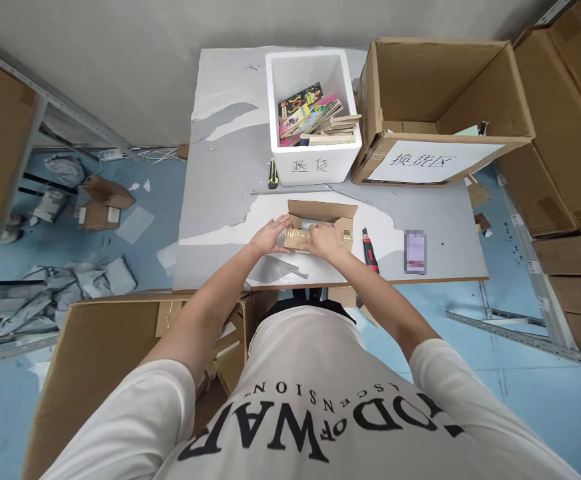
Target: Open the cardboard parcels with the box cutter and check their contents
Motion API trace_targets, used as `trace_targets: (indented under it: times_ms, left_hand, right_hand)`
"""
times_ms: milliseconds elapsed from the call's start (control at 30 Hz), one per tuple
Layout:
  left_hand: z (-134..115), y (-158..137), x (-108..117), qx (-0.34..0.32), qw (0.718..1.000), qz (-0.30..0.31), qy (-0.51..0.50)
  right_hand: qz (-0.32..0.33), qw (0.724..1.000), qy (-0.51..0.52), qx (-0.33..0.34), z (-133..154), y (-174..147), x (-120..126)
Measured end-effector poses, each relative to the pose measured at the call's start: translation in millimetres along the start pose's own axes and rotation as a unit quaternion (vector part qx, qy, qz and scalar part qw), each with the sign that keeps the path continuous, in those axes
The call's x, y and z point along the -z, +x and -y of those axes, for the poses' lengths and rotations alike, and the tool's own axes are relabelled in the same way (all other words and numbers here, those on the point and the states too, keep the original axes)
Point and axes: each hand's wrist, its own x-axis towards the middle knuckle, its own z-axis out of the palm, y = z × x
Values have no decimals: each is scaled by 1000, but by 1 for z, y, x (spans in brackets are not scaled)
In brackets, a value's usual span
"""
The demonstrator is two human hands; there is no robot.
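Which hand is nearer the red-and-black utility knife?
Right. The right hand is at the small open carton, to the left of the utility knife; the left hand is at the carton's left end, farther from the knife.

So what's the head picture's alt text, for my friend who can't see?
A person's left hand touches the left end of a small, open cardboard box on a table, the right hand over its middle. Behind stand a white foam box of books and a large cardboard carton; a utility knife lies to the right.
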Motion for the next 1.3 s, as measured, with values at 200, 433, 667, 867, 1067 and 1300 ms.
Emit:
trace_targets:
  times_ms: [200, 433, 667, 867, 1067, 1300]
  left_hand:
    - [6, -1, -7, 0, 999, -19, -43]
    - [11, 0, -8, 18, 999, -22, -46]
    - [7, -1, -6, 20, 999, -15, -20]
    - [-2, 0, -5, 40, 999, 11, -3]
    - [-6, -4, 16, 16, 998, 58, 12]
    - [-49, 3, 42, 7, 998, -19, 67]
  right_hand:
    - [119, 989, 87, -15, 34, 49, -1]
    - [37, 993, 67, 89, 35, 38, -13]
    - [-23, 994, -13, 105, 30, -25, -20]
    - [-75, 982, -13, 171, 5, -79, -79]
    - [-64, 976, 51, 202, -10, -80, -105]
    - [-9, 990, 76, 121, -50, -45, -24]
